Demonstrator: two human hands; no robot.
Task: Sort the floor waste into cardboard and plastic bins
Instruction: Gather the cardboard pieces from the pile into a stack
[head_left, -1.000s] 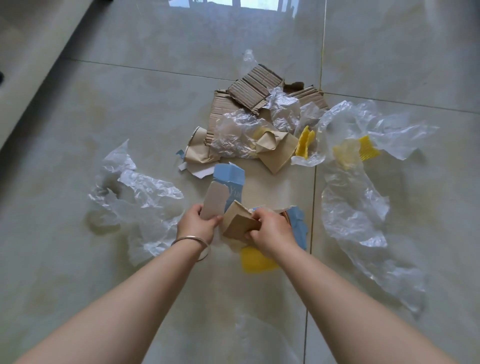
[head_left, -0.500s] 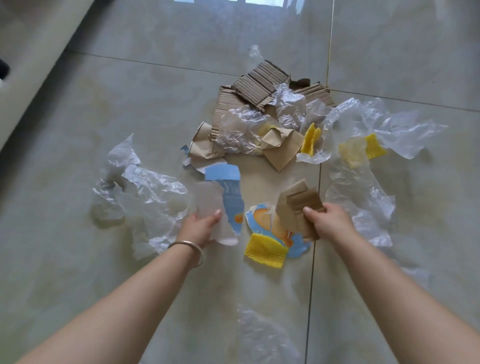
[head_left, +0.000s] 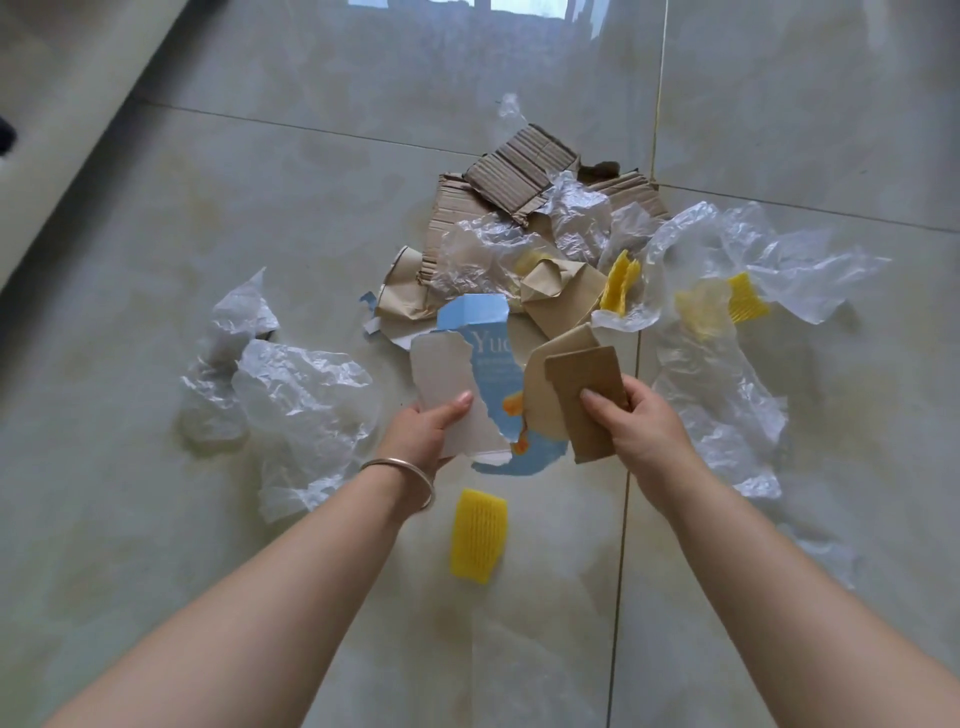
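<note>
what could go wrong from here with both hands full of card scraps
The left hand pinches the torn blue-printed card by one edge, so it may slip or tear further. The right hand holds stacked brown cardboard pieces; one could slide out. No bins show, and clear plastic film underfoot looks slippery.

Both bare forearms stretched forward, left hand (head_left: 423, 434) with thumb on top pinching a sheet, right hand (head_left: 641, 423) likewise gripping, bangle (head_left: 410, 475) on left wrist
</note>
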